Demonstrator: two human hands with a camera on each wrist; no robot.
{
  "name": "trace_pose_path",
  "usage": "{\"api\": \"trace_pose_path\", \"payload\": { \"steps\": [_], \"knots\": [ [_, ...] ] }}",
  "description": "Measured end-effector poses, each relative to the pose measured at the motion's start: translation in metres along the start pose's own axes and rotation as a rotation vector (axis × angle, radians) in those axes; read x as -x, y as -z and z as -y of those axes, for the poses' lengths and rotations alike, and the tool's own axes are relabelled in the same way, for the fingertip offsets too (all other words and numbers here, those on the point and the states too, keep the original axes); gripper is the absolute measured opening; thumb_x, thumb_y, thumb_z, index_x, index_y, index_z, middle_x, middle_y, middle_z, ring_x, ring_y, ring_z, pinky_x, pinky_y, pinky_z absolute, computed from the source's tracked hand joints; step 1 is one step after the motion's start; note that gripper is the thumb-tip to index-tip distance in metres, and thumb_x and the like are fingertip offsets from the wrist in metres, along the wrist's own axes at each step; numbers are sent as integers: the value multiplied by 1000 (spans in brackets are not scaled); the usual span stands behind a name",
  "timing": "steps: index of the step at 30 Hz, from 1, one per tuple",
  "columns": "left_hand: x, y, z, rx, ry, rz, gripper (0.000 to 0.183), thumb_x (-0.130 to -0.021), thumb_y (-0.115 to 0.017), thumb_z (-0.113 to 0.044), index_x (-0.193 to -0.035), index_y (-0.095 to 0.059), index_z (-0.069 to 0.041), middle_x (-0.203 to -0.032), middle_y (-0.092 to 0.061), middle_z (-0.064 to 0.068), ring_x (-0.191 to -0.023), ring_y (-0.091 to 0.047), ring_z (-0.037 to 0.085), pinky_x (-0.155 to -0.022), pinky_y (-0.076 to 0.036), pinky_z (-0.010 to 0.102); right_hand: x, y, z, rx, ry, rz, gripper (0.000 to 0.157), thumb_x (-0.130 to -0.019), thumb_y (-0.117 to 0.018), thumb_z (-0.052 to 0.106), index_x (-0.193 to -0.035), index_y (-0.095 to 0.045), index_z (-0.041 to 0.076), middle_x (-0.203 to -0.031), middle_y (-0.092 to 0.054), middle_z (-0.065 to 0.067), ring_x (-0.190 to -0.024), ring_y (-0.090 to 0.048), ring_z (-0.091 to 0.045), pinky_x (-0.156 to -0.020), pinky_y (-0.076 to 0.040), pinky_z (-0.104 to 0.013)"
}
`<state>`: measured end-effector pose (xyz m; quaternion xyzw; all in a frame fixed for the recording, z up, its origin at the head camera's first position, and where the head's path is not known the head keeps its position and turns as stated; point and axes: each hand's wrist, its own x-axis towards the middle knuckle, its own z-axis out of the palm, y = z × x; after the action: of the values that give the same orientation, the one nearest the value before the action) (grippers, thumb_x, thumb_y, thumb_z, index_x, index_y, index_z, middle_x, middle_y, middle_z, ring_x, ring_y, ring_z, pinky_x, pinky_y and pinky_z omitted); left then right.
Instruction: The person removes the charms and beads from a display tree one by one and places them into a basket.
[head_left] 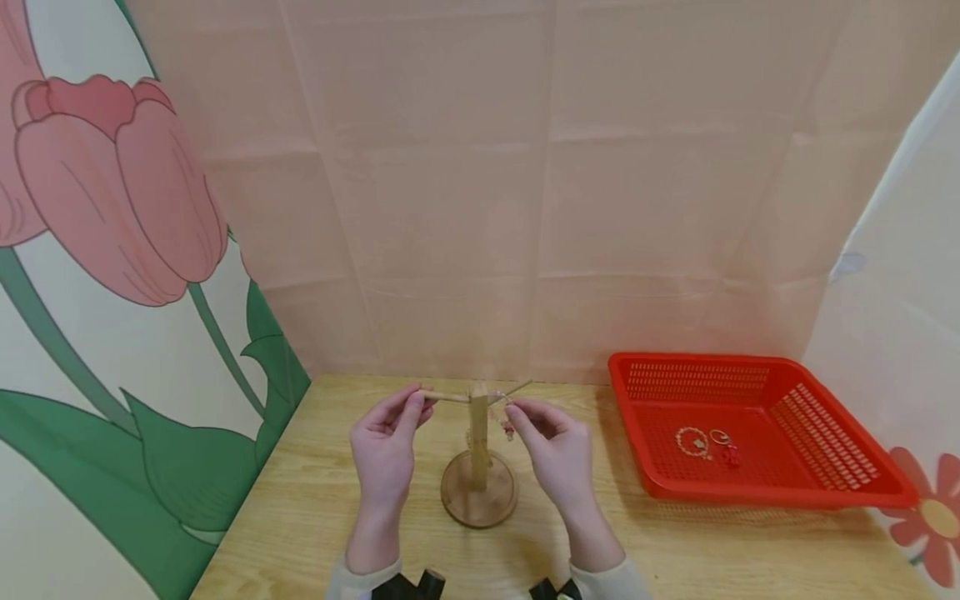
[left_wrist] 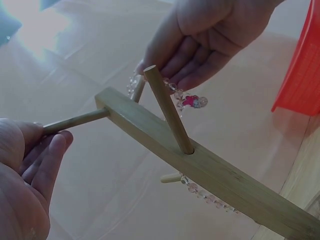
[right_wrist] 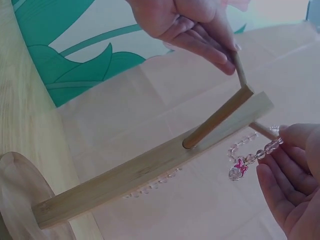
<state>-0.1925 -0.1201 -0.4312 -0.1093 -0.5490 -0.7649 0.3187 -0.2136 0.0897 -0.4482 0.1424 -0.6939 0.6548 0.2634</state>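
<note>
The left hand (head_left: 386, 446) pinched a peg (head_left: 444, 397) of the wooden stand (head_left: 478, 454) on the table (head_left: 300, 517). The right hand (head_left: 555, 446) pinched a bead bracelet (right_wrist: 252, 155) at the peg on the other side. More jewelry (head_left: 705, 442) lay in the red basket (head_left: 825, 433).

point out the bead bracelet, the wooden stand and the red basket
bead bracelet (right_wrist: 239, 168), right wrist view, on its pink charm
wooden stand (head_left: 478, 442), head view, on its upright post
red basket (head_left: 840, 437), head view, on its right wall

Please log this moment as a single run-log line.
left hand: pinches stand peg | right hand: holds bead bracelet at opposite peg | red basket: jewellery inside
</note>
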Motion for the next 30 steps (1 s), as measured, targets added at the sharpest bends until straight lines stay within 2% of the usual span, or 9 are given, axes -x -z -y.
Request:
{"api": "trace_pose_path", "payload": {
  "steps": [7,15,24,30],
  "knots": [
    [-1,0,1,5,-13,5,19,-101,-71,5,-115,-73,18,-102,-80,16,-92,-80,19,-81,-64,35,-2,4,3,-15,-21,-13,9,-92,-86,5,-100,-85,5,-93,-81,-7,-77,-75,-12,-65,-60,-20],
    [-1,0,2,6,-15,10,19,-101,-71,4,-114,-74,17,-102,-80,17,-92,-80,20,-82,-64,36,-4,8,3,-1,-19,-25,8,-93,-86,7,-100,-85,6,-92,-81,-6,-77,-75,-12,-64,-60,-20],
    [-1,1,3,5,-3,3,18,-102,-70,3,-115,-74,16,-103,-80,18,-92,-80,20,-82,-64,36,-6,12,9,2,-43,-78,9,-90,-87,2,-99,-85,3,-91,-81,-10,-74,-72,-8,-63,-56,-16],
    [-1,1,2,-16,2,-5,18,-102,-71,2,-114,-75,15,-103,-80,18,-93,-80,20,-83,-64,35,-7,15,7,-9,-38,-65,9,-91,-87,7,-100,-85,6,-92,-81,-8,-77,-75,-13,-65,-59,-19]
  ]
}}
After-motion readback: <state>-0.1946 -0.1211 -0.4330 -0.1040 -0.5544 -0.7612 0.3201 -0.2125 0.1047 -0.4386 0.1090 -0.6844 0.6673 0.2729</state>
